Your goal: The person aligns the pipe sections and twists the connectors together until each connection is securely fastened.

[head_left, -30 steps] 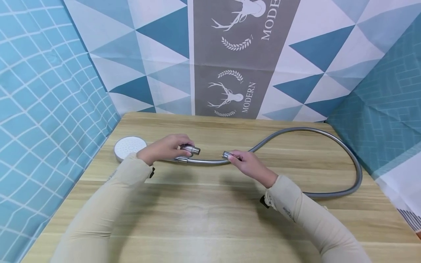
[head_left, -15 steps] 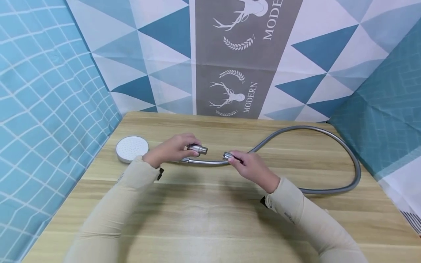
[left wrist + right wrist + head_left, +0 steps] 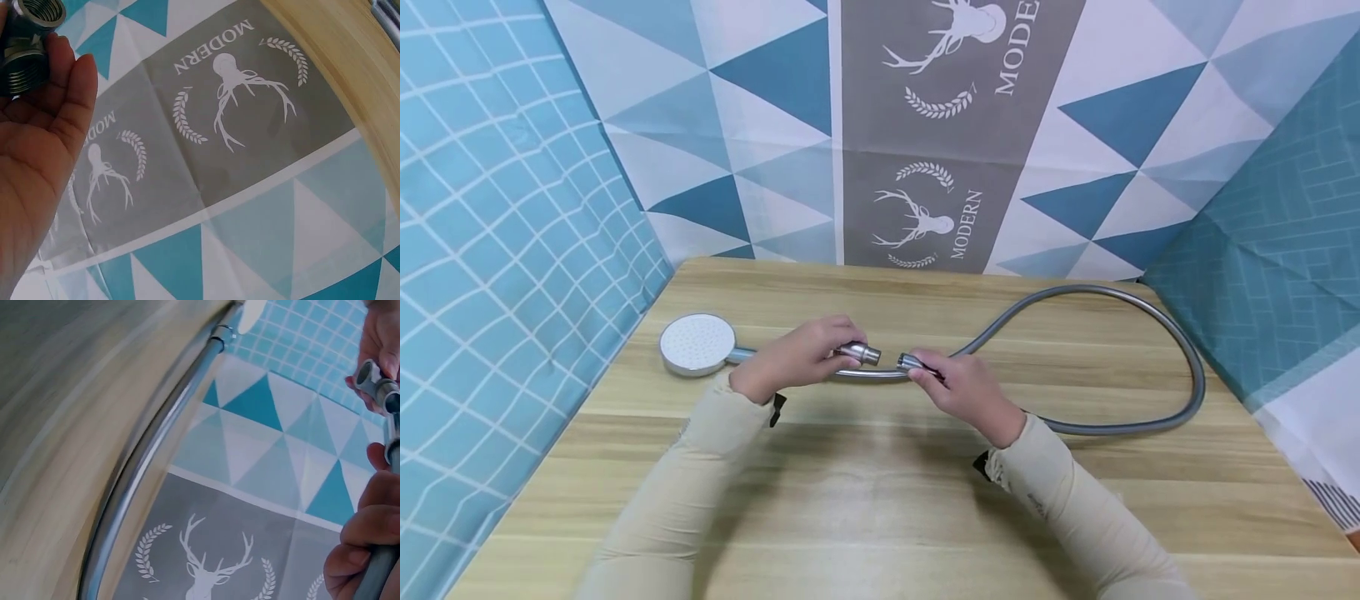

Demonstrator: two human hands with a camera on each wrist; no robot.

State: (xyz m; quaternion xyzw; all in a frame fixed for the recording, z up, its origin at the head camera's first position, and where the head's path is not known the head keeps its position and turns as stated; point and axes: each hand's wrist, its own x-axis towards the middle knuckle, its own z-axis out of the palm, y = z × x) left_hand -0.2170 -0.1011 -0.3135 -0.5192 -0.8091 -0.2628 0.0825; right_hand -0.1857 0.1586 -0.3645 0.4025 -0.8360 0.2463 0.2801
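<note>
My left hand [image 3: 805, 354] holds a silver metal pipe fitting [image 3: 863, 354] between thumb and fingers. Two threaded round openings of the fitting [image 3: 22, 56] show in the left wrist view. My right hand [image 3: 962, 383] grips the free end of a grey shower hose [image 3: 1150, 307], its metal connector [image 3: 908, 362] pointing left at the fitting. In the head view a small gap separates the two ends; in the right wrist view the connector [image 3: 394, 440] overlaps the fitting [image 3: 375, 381]. A round white shower head [image 3: 697, 342] lies left of my left hand, its handle joined to the hose's other end.
The hose loops over the right side of the wooden table [image 3: 865, 500] and runs behind both hands. A patterned backdrop [image 3: 775, 133] rises at the table's back edge. Blue tiled sheeting [image 3: 497, 250] stands along the left side, teal sheeting [image 3: 1270, 267] along the right.
My left hand has moved right with the fitting, uncovering the shower head's handle. My right hand has shifted slightly left with the hose end, and the gap between the ends has narrowed.
</note>
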